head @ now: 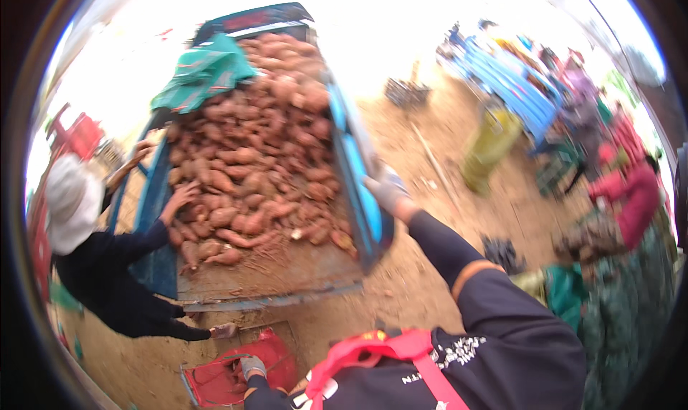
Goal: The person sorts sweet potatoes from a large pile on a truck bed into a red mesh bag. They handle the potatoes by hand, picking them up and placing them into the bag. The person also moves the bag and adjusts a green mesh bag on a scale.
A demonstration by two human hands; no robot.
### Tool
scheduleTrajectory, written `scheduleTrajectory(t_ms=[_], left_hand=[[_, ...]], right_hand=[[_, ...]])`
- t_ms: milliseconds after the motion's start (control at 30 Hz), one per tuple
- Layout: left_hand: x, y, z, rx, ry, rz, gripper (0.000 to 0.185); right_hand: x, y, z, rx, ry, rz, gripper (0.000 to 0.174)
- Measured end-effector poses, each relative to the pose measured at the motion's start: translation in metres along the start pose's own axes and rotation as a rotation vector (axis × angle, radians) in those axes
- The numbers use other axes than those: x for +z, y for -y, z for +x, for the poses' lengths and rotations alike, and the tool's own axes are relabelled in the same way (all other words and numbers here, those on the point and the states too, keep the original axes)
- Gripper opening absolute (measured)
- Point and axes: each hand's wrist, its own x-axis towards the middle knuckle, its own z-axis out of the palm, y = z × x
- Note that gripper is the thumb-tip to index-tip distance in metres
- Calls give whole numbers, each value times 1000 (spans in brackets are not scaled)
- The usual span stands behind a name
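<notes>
In front of me is the bed of a blue truck (269, 284), heaped with reddish sweet potatoes (252, 168). My right hand (391, 187), in a pale work glove, grips the top of the bed's right side wall (361, 195), thumb on the inner side; motion blurs it. Low on the left, my gloved left hand (252, 366) is closed on a green handle (234, 357) at a red container (277, 356) on the ground. A few sweet potatoes (236, 380) lie in that container, partly hidden by my hand and arm.
A co-worker in a white hat (75, 206) reaches into the load from the left. A green sheet (209, 74) covers its far left corner. Rightward are a yellow sack (492, 147), a blue vehicle bed (505, 82), several people and dark green sacks (629, 308).
</notes>
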Motion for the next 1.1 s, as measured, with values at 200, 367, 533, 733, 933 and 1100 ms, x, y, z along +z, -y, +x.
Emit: scheduleTrajectory(t_ms=[200, 367, 533, 733, 933, 1100], left_hand=[[-103, -70, -106, -759, -430, -1033, 47], [-192, -147, -135, -55, -837, -1183, 49], [-312, -260, -118, 653, -573, -1064, 50], [-368, -361, -85, 1045, -214, -669, 52], [-379, -384, -37, 1041, -66, -305, 53], [-374, -417, -19, 1010, -4, 6, 55]], right_hand=[[-21, -72, -97, -43, -9, 244, 49], [-63, -201, -303, -57, 570, -7, 45], [-197, -345, -587, 1087, 846, -477, 40], [-326, -319, -804, 1432, 177, -619, 34], [-160, -138, -869, 1538, -586, -284, 26], [43, 61, -893, 1995, 8, 121, 39]])
